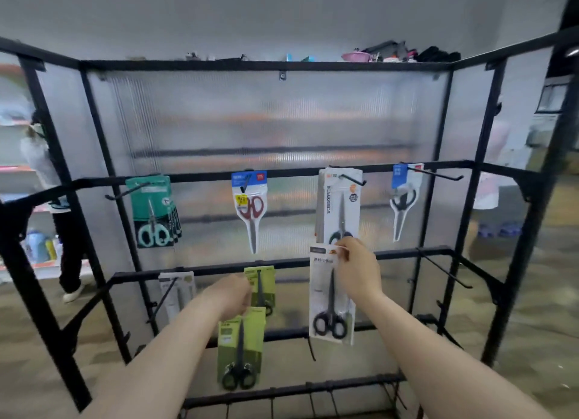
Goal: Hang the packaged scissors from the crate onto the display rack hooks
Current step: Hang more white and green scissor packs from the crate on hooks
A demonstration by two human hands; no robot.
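My right hand [357, 266] pinches the top of a white pack of black-handled scissors [331, 302], held upright in front of the rack's second rail. My left hand [232, 295] grips the top of a green pack of black scissors [239, 349], hanging below it. The black display rack [266, 176] carries on its upper rail teal packs [153, 212], a red-handled pair [250, 208], a tall white pack [340, 205] and a grey-handled pair [403, 199]. Another green pack [261, 288] and a white pack [177, 293] hang on the second rail. The crate is out of view.
Bare hooks stick out at the rack's right, one on the upper rail [438, 172] and one on the second rail [445, 268]. A person stands behind the left panel [70, 262]. Clutter lies on the rack's top [391, 55]. Lower rails [282, 393] cross near my forearms.
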